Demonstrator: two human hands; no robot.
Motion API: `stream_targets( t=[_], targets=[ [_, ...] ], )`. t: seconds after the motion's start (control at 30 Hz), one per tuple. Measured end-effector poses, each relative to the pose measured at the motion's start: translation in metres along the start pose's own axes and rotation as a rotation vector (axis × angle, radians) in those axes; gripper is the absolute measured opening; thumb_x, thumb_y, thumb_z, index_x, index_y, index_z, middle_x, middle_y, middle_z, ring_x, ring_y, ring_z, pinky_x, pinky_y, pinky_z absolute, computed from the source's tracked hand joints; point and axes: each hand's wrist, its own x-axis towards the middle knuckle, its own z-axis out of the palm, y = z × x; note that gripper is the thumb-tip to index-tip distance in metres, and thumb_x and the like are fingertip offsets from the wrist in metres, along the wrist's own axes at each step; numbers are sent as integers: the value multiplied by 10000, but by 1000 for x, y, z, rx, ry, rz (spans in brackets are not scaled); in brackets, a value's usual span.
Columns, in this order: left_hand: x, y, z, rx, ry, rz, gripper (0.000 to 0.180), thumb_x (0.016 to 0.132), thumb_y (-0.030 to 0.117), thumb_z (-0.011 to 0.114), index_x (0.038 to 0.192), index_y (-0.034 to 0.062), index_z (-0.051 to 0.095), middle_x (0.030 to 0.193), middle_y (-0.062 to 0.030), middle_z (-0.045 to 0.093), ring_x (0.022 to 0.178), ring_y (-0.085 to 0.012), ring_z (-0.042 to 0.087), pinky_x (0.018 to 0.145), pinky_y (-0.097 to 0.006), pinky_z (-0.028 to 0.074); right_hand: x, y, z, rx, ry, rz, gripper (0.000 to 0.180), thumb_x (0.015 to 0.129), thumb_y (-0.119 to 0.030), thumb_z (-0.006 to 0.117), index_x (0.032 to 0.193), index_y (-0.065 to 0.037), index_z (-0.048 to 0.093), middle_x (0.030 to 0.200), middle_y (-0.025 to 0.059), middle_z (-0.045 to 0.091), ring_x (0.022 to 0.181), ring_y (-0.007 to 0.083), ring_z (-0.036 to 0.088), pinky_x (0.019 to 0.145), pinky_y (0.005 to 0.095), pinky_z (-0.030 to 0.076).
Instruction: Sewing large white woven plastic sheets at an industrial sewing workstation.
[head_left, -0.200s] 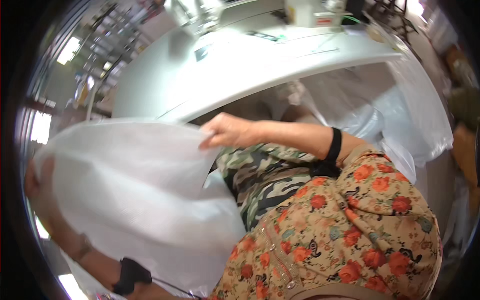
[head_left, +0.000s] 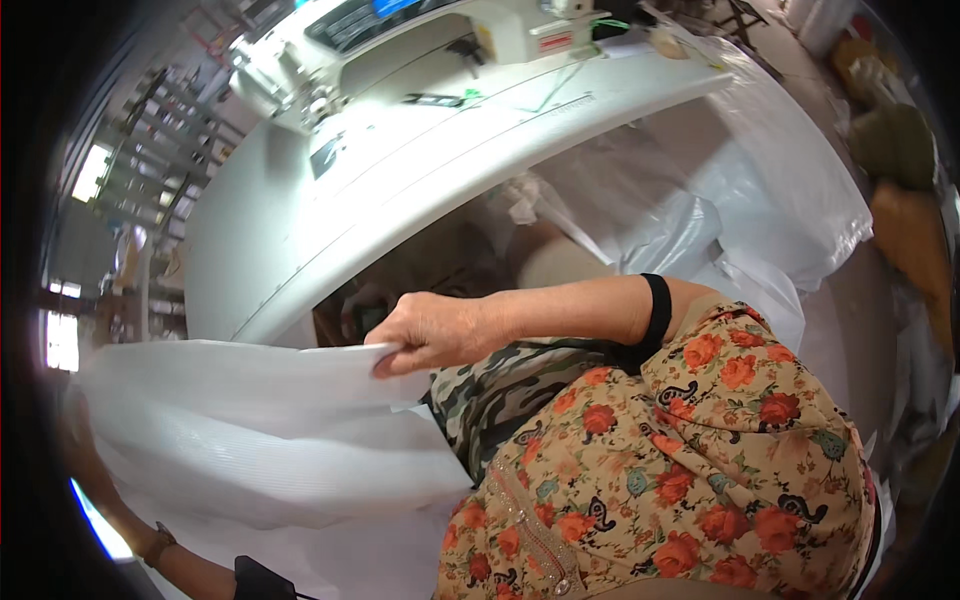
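Observation:
A large white, finely ribbed fabric sheet hangs over my lap, its upper edge stretched between my hands. My right hand is closed, pinching the sheet's right end between thumb and fingers, just in front of the table edge. At the far left rim, my left hand is dim and partly covered by the sheet; its fingers are hard to see, but the sheet's left end is held up there. Beneath my right forearm lies camouflage cloth, beside my floral garment.
A white sewing machine stands on the pale worktable ahead. Small thread snips lie near it. Clear plastic sheeting drapes off the table's right side. Bundled cloth sits at the far right.
The sheet's upper edge has dropped and looks straighter. My right hand has moved down and slightly left with it. The whole view has shifted, bringing more of the sewing machine into sight.

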Motion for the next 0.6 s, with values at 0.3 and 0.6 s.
stream_targets(
  t=[0.3, 0.6],
  targets=[
    [-130, 305, 108, -119, -336, 694, 584, 799, -25, 585, 1373, 15, 485, 1384, -138, 525, 1305, -283, 474, 1142, -449, 293, -41, -17, -15, -66, 82, 172, 160, 904, -119, 525, 940, 23, 589, 699, 174, 651, 600, 291, 669, 642, 408, 521],
    [-182, 358, 190, -733, -712, 618, 218, 771, 110, 747, 951, 17, 664, 730, -113, 548, 661, -268, 557, 556, -374, 411, -140, 41, -35, 153, 305, 473, 263, 912, -222, 539, 936, 1, 676, 809, 99, 701, 769, 165, 670, 707, 305, 524]
  ],
)
